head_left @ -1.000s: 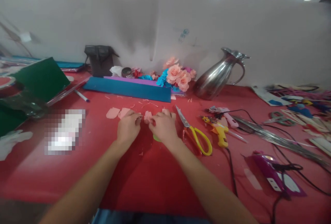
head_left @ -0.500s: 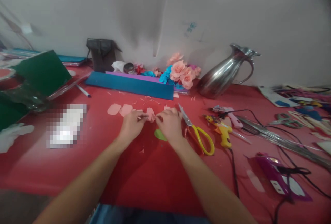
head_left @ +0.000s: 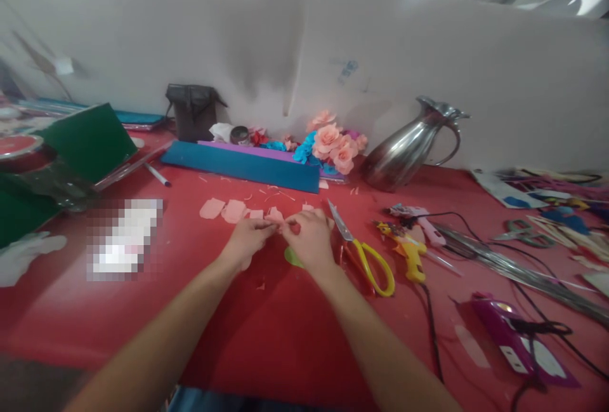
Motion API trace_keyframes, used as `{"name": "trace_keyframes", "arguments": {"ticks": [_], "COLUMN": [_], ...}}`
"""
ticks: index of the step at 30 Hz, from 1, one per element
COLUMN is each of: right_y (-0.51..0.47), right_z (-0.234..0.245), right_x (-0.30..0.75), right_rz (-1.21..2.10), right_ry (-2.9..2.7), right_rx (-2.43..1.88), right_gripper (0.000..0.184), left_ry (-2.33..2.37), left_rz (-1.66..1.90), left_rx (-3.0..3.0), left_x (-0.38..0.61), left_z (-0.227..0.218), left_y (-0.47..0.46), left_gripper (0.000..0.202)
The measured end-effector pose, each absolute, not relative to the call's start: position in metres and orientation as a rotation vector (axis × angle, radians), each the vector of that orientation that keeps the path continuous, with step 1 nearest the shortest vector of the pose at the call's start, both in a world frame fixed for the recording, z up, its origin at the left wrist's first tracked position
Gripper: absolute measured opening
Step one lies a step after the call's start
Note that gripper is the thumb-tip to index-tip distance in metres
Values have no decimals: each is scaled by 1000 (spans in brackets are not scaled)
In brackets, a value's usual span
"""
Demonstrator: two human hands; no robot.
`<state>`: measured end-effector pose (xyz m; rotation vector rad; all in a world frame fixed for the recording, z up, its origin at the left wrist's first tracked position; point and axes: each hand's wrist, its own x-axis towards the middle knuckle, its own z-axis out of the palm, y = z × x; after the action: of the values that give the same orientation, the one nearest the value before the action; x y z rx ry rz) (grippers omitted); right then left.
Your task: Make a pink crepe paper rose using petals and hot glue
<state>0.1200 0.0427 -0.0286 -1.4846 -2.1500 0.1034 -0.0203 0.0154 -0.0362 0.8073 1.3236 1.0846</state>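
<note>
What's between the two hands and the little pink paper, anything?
Nothing visible. The left hand and the right hand meet at the pink paper piece and seem to pinch it with their fingertips. The yellow scissors lie off to the right, and the green scrap lies under the right hand.

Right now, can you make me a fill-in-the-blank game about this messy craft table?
1. The left hand and the right hand pinch a small ____ paper piece between them.
2. The scissors lying by the right hand have ____ handles.
3. The shiny metal jug stands on a ____ table.
Missing words: pink; yellow; red.
</note>
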Motion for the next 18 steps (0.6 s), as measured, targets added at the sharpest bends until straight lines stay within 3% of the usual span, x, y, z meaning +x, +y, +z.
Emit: {"name": "trace_keyframes", "arguments": {"ticks": [6,13,18], "right_y": [36,30,6], "right_z": [-22,-20,22], "right_x": [120,118,139], "right_rz": [163,169,117], "right_ry": [-2135,-2163,-1878], "right_rx": [-1435,-1340,-998], "right_gripper": [12,8,20], "left_ry": [1288,1234,1202], "left_rz": [1126,1156,1202], "left_rx": [732,686,699], "left_x": [-18,-19,-20], "left_z": [-32,-29,-27], "left_y": [16,16,15], "left_gripper": [28,16,16]}}
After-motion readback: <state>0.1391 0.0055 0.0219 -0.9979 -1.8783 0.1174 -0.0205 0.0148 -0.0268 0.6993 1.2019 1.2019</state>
